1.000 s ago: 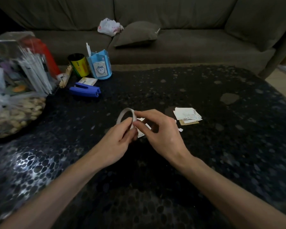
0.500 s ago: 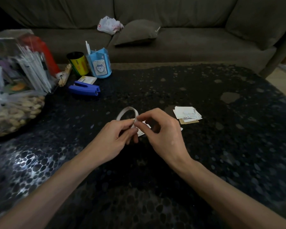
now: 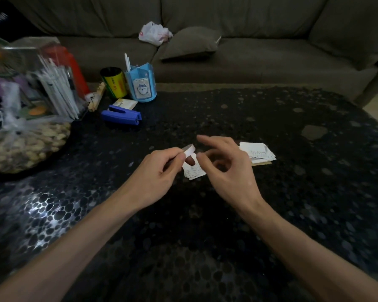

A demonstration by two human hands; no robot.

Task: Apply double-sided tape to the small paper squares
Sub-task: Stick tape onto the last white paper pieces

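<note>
My left hand (image 3: 159,168) pinches a thin white roll of double-sided tape (image 3: 189,149) between thumb and fingers, just above the dark table (image 3: 205,225). A small pile of white paper squares (image 3: 193,172) lies on the table right below the roll, partly hidden by my fingers. My right hand (image 3: 227,168) hovers just right of the roll, blurred, with its fingers spread and loosely bent and nothing visible between them. A second stack of paper squares (image 3: 258,152) rests on a brown card further right.
At the far left of the table are a blue stapler (image 3: 121,115), a blue pen holder (image 3: 141,87), a yellow and black can (image 3: 114,83), a clear box of white sticks (image 3: 52,88) and a bag of nuts (image 3: 20,147). A sofa (image 3: 249,51) runs behind the table.
My right hand has let go of the tape roll and spread its fingers. The roll has tilted flatter in my left hand.
</note>
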